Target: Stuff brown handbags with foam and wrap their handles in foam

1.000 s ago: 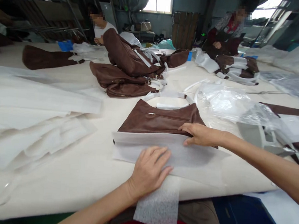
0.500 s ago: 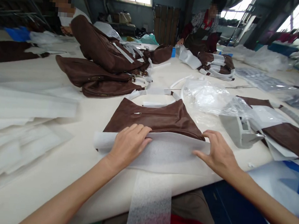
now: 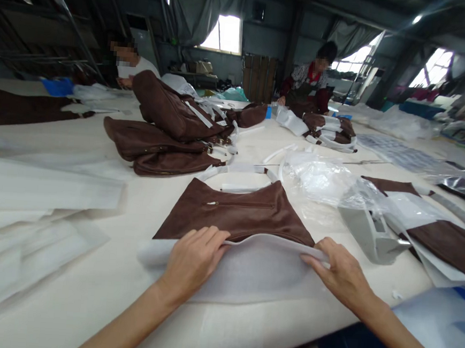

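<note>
A brown leather handbag (image 3: 240,207) lies flat in front of me, its zip pocket facing up and its handle wrapped in white. Over its near part runs a white foam sheet (image 3: 257,272) with a folded upper edge. My left hand (image 3: 197,254) is closed on that edge at the left of middle, fingers curled over it. At the right end, my right hand (image 3: 336,265) pinches the sheet between thumb and fingers beside the bag's corner. The lower part of the bag is hidden under the sheet.
Stacked brown bags (image 3: 172,121) lie beyond on the left. White sheets (image 3: 30,233) spread at left. Clear plastic (image 3: 317,172), a grey tape dispenser (image 3: 376,233) and a partly wrapped bag (image 3: 440,238) lie at right. Two people work across the table.
My right thumb and fingers have closed on the sheet's right end, where they were apart before. The sheet's edge now bows upward between my hands. The view has tilted up.
</note>
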Tool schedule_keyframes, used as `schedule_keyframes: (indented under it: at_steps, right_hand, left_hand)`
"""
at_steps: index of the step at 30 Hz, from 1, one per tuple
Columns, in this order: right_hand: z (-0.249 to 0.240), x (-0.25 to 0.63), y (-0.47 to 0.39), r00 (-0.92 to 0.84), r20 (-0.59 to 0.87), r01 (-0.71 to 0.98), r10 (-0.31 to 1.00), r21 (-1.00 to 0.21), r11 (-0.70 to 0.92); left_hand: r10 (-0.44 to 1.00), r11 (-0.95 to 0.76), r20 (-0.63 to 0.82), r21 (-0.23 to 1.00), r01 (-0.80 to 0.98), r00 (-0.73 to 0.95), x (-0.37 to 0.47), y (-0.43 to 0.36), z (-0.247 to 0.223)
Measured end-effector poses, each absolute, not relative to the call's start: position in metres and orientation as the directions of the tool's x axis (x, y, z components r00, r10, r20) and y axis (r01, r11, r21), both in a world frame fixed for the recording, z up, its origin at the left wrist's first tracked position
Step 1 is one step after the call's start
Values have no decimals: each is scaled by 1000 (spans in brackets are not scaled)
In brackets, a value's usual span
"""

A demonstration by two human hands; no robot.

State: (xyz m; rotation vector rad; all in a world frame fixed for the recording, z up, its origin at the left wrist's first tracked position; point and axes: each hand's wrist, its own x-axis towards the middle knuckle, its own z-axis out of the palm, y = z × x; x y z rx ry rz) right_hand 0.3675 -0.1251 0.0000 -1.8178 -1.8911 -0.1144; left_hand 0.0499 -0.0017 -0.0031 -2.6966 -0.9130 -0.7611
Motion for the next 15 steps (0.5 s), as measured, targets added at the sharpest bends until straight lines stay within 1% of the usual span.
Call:
schedule_keyframes:
  at_steps: [2,3,5,7,10,13,15]
  right_hand:
    - [15,373,-124,91,324,871,942,-485,83]
    - [24,375,-121,132,293,823,947,-565,60]
    - [40,379,-107,234,262,747,936,-665,0]
    - [48,383,-79,308,240,694,921,-719,-45]
    - [46,390,-18,301,191,655,934,-753,-57]
    - [39,394,47,241,153,715,959,-696,-68]
    - [36,394,83,209,153,754,966,-654,-60]
  left_hand:
    - [509,-780,578,-3,626,638,51,-4,-11]
    - [506,-777,598,3,630,622,51,-5,-14]
    - [503,-774,625,18,633,597,52,-5,-19]
    - [504,-773,641,37,633,578,53,-5,-22]
    - [501,-770,676,63,635,541,51,-4,-26]
    - [507,-775,672,81,626,540,46,-3,-36]
    - [498,-775,671,60,629,550,41,-2,-45]
